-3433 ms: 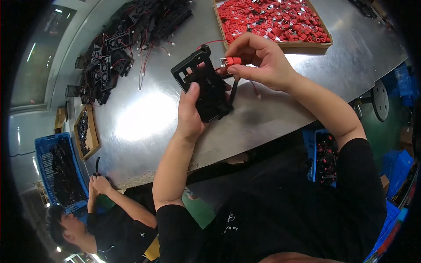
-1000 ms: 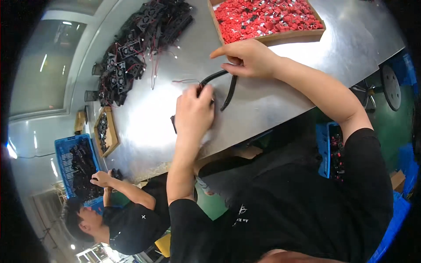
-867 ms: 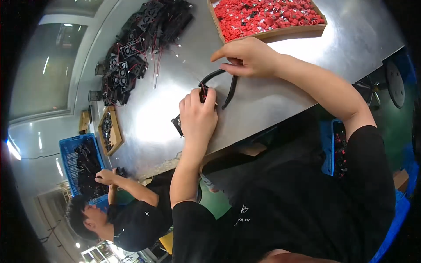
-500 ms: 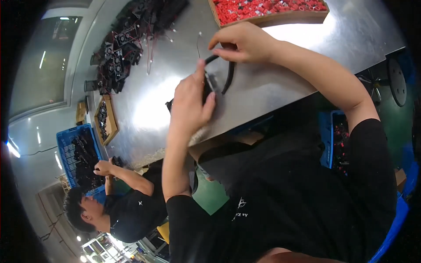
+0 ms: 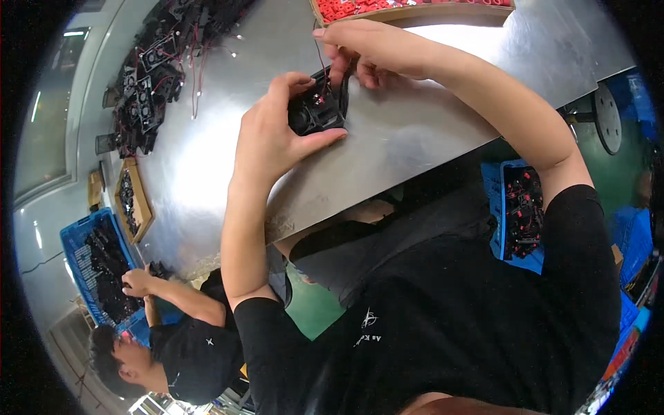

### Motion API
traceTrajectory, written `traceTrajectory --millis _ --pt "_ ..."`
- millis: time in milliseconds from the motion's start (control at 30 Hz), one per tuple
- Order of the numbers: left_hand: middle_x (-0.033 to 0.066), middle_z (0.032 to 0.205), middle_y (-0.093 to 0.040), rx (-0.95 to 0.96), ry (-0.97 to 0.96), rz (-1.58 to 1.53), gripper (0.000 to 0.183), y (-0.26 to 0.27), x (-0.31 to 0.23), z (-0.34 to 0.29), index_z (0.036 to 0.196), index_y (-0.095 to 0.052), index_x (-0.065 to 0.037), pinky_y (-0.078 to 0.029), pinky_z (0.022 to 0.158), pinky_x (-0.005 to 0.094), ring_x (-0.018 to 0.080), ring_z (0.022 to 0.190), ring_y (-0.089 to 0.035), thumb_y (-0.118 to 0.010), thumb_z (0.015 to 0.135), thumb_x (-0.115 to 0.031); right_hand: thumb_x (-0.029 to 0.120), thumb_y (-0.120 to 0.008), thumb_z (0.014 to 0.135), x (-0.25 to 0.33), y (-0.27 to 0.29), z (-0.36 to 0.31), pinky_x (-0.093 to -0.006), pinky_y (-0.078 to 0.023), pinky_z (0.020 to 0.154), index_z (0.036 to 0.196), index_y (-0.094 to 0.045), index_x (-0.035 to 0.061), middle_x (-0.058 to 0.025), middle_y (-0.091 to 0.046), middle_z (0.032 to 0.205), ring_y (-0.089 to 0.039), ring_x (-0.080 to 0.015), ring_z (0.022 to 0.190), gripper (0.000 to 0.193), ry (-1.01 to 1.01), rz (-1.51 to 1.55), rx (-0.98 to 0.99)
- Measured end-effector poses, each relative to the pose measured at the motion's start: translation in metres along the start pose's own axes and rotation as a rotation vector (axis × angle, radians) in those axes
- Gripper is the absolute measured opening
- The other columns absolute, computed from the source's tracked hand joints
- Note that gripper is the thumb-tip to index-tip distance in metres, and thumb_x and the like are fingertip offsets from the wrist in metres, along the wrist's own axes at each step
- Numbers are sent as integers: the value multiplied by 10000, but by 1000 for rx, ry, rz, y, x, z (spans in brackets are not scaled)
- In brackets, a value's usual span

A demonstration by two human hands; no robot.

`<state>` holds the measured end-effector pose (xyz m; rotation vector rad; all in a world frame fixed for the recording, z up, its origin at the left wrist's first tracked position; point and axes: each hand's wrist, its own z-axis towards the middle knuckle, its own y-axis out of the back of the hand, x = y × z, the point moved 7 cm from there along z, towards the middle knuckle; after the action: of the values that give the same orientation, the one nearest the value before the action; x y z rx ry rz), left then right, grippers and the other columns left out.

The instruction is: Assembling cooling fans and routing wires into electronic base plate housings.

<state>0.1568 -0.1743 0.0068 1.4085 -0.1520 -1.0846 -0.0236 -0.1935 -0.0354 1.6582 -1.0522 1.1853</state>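
My left hand [image 5: 273, 128] is wrapped round a boxy black plastic housing [image 5: 319, 114], with the thumb along its near edge and the fingers over its far side. Small red parts and thin wires show in its upturned side. Just beyond it, my right hand [image 5: 377, 52] has its fingers bent down at the housing's far edge, closed about a thin dark wire [image 5: 323, 61]; the fingertips are partly hidden. A thick black cable [image 5: 344, 93] runs down the housing's right side.
Black fan-like units with red wires [image 5: 149, 90] lie piled at the far left. A cardboard tray of red parts [image 5: 415, 10] is at the far edge. At left, a co-worker [image 5: 187, 332] reaches by a blue crate [image 5: 79, 238]. Another blue crate [image 5: 494, 200] stands below the table at right.
The black housing has been turned so that its side with red parts and wires faces up. My right hand has come from the cable loop to the housing's far edge. The view has shifted.
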Motion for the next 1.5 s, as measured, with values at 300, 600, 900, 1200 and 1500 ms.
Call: traceTrajectory --millis 300,600,900,1200,1500 --pt "78 981 -707 -136 -186 124 770 7 -4 -5 1215 -684 -72 -521 888 432 313 952 -683 -978 614 -453 652 -505 1073 -34 -23 10 -275 -422 441 1509 -413 114 -194 -633 1207 -550 -125 515 698 -125 549 354" --pt "89 1088 -751 -163 -100 154 890 12 3 -16 1269 -697 -46 -571 908 392 274 999 -726 -1033 539 -430 628 -426 1103 7 -37 -3 -265 -482 574 1685 -244 136 -150 -652 1244 -610 -147 638 784 213 92 403" --pt "48 1031 -725 -232 -88 113 693 10 3 -20 1107 -682 -100 -528 876 431 323 940 -685 -962 597 -477 118 -651 1023 22 -9 2 -238 -520 630 1308 -734 62 -16 -769 1127 -621 -32 705 302 623 -247 -43" --pt "123 946 -718 -271 -93 -37 183 15 11 -23 1024 -725 -67 -574 753 466 367 878 -699 -645 867 -118 23 -753 853 69 -57 -76 -324 -630 732 1089 -805 43 -134 -794 1111 -746 -204 853 242 1434 -655 144" --pt "133 969 -758 -278 -40 -4 331 12 10 -19 1028 -748 -69 -579 776 447 355 892 -721 -853 813 -297 129 -700 952 37 -112 -89 -350 -623 856 980 -737 26 -159 -731 1261 -739 -273 980 112 1370 -683 576"
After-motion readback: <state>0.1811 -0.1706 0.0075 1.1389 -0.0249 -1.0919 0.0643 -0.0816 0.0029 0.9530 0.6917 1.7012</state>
